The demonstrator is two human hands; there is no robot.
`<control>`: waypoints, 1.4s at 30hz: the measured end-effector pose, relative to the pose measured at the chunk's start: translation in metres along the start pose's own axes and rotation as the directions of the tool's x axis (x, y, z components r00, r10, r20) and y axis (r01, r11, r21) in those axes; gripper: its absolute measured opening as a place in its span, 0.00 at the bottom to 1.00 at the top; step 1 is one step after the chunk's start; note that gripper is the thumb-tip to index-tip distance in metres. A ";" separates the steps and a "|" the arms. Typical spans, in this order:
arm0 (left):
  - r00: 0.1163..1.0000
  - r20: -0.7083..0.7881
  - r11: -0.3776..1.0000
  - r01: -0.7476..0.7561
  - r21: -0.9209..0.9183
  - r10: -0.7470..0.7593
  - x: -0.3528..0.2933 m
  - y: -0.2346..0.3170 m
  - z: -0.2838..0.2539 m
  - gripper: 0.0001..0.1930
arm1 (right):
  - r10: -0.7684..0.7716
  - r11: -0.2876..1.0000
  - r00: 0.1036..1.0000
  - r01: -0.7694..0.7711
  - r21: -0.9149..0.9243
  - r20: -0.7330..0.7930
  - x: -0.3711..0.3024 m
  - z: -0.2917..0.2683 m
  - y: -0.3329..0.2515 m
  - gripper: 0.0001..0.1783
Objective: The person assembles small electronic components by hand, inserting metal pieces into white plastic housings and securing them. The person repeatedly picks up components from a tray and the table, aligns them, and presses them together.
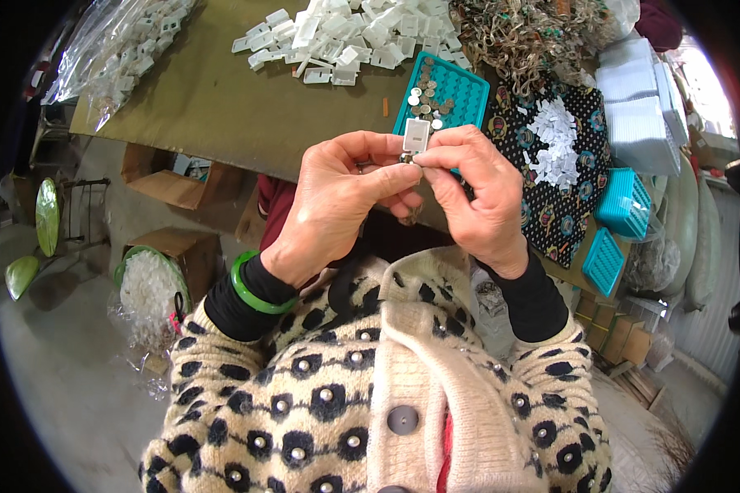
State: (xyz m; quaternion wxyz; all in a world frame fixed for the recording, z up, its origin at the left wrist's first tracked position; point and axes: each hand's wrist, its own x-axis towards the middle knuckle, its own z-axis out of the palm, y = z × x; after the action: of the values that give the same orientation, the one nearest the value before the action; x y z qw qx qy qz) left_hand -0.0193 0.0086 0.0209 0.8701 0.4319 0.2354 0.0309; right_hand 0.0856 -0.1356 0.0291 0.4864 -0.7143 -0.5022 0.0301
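Observation:
In front of my chest, my left hand and my right hand meet with their fingertips pinched around the lower end of a small white plastic case. The case stands roughly upright between them. A tiny shiny metal part shows at its lower end, mostly covered by my fingers; I cannot make out its kind. Something small and brownish hangs under the fingers of my left hand. Just beyond the case lies a teal ribbed tray with several round silvery discs that look like button cells.
A heap of white plastic cases lies at the back of the table. Tangled brownish bands and white paper slips on a patterned cloth are at right, near stacked white trays. A clear bag sits far left.

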 end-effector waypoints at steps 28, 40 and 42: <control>1.000 0.019 0.991 -0.001 -0.137 0.004 0.023 -0.009 -0.009 0.09 | 0.214 0.977 0.973 -0.214 0.009 -0.087 0.012 -0.001 0.002 0.04; 0.986 0.049 0.974 0.162 -0.155 -0.157 0.016 -0.004 -0.002 0.08 | 0.278 0.958 0.953 -0.266 0.109 -0.120 -0.004 -0.001 0.001 0.04; 0.984 0.058 0.971 0.174 -0.166 -0.167 0.015 -0.003 -0.001 0.07 | 0.327 0.939 0.938 -0.307 0.154 -0.119 -0.008 -0.001 0.002 0.04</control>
State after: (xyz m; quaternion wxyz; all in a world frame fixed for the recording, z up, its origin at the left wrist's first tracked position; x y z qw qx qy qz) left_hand -0.0067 0.0113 0.0119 0.9081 0.3349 0.2491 -0.0334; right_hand 0.0835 -0.1421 0.0247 0.5564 -0.7523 -0.3410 0.0903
